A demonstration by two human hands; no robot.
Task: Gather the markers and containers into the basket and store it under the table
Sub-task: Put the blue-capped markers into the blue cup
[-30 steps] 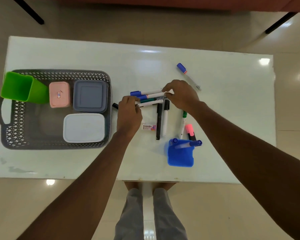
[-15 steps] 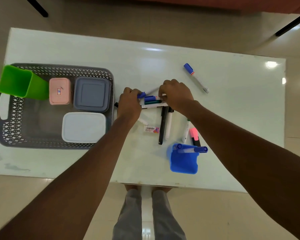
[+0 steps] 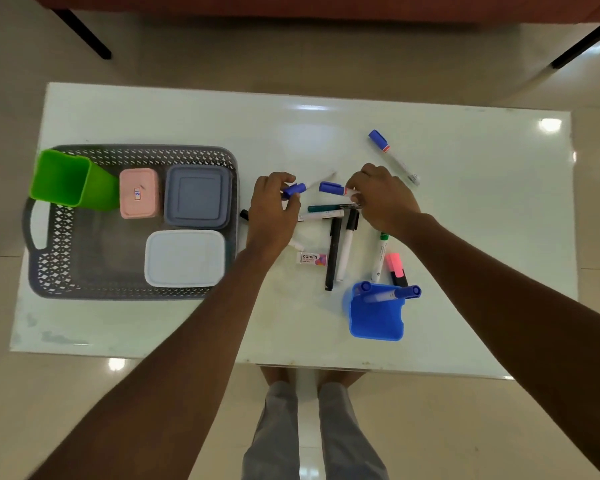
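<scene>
Head view: left hand [image 3: 272, 206] clamped on blue-capped marker [image 3: 295, 189], right hand [image 3: 378, 195] pinching another blue marker [image 3: 331, 188], mid-worktop [image 3: 187, 116]; loose markers [image 3: 340, 251] near; basket [image 3: 132, 289] left with containers [image 3: 196, 195].

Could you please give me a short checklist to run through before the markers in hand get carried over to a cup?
1. Left hand has its blue-capped marker: ok, fingers closed on it.
2. Right hand has the second blue-capped marker: ok, pinched at its barrel end.
3. Blue cup upright with room: ok, two markers in it.
4. Green cup in the basket is free: ok, looks empty.
5. Loose markers left on the table: not ok, several remain, one far marker apart.
6. Eraser belongs in the basket: cannot tell.
</scene>
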